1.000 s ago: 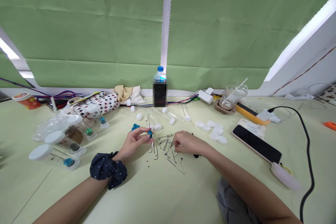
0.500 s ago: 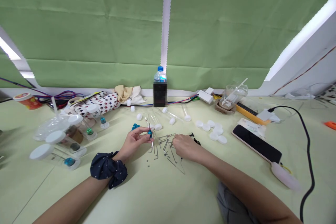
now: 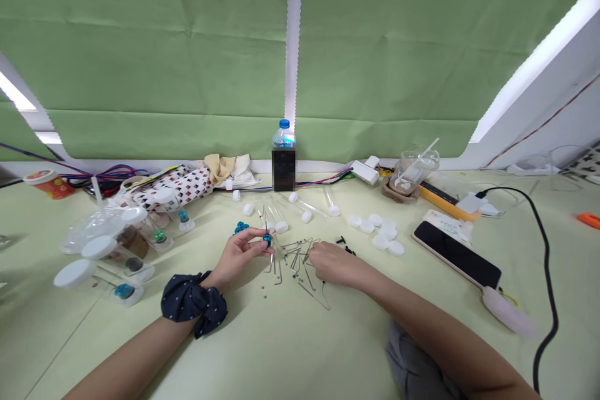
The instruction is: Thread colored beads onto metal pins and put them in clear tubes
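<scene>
My left hand (image 3: 240,255) pinches a thin metal pin with a small blue bead (image 3: 267,238) on it, held just above the table. A dark dotted scrunchie (image 3: 193,304) sits on that wrist. My right hand (image 3: 330,262) rests on the table with its fingers curled among a scatter of bent metal pins (image 3: 296,262); what its fingertips hold is hidden. More blue beads (image 3: 242,225) lie just behind my left hand. Tiny dark bits (image 3: 344,244) lie beside my right hand.
Clear tubes and white caps (image 3: 382,232) lie behind the pins. Lidded clear jars (image 3: 100,256) stand at left, a phone (image 3: 456,254) and black cable (image 3: 548,287) at right. A water bottle (image 3: 284,156), a patterned pouch (image 3: 178,182) and a plastic cup (image 3: 413,170) line the back edge.
My right hand has slid a little left and nearer along the pile of pins, uncovering the dark bits beside it. My left hand keeps its pinch on the beaded pin.
</scene>
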Motion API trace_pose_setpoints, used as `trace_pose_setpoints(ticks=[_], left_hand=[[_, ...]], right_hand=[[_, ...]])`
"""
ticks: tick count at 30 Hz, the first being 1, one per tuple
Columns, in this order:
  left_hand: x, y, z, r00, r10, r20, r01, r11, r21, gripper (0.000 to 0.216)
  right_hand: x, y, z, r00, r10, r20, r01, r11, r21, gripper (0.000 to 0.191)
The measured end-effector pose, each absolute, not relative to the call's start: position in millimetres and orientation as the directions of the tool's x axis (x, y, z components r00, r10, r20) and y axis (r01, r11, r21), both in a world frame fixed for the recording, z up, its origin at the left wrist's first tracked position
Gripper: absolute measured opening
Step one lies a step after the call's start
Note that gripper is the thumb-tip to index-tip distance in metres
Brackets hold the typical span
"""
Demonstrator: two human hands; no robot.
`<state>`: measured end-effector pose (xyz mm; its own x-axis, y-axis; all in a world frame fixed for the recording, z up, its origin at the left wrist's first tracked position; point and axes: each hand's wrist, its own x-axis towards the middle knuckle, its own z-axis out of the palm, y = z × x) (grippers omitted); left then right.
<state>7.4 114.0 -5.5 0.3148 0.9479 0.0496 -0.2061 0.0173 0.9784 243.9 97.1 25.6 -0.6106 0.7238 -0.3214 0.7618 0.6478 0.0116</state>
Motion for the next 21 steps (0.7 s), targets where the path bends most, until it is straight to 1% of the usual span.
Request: trace_pose_setpoints(ticks=[4,10,18,21], left_hand=[[7.5,114.6,-6.0,0.316,0.947,0.051,-0.204,0.016,0.979,0.026],[7.4,115.5,-5.8,0.316,0.948,0.048,-0.200,0.017,0.980,0.026],[7.6,115.1,-5.8,0.311,0.949,0.048,-0.200,0.016,0.980,0.026],[7.8,115.1,-5.5,0.307,0.951,0.047,-0.196,0.015,0.980,0.027]], right_hand=[[245.0,97.2,22.5,-0.648,0.691,-0.320,0.725,0.688,0.016,0.025],[244.8,94.7,20.9,-0.629,0.718,-0.299,0.746,0.665,0.028,0.024],[245.8,95.0,33.0,-0.595,0.724,-0.349,0.782,0.622,-0.043,0.015],[246.6,95.0,36.7,-0.580,0.740,-0.340,0.797,0.602,-0.050,0.016]])
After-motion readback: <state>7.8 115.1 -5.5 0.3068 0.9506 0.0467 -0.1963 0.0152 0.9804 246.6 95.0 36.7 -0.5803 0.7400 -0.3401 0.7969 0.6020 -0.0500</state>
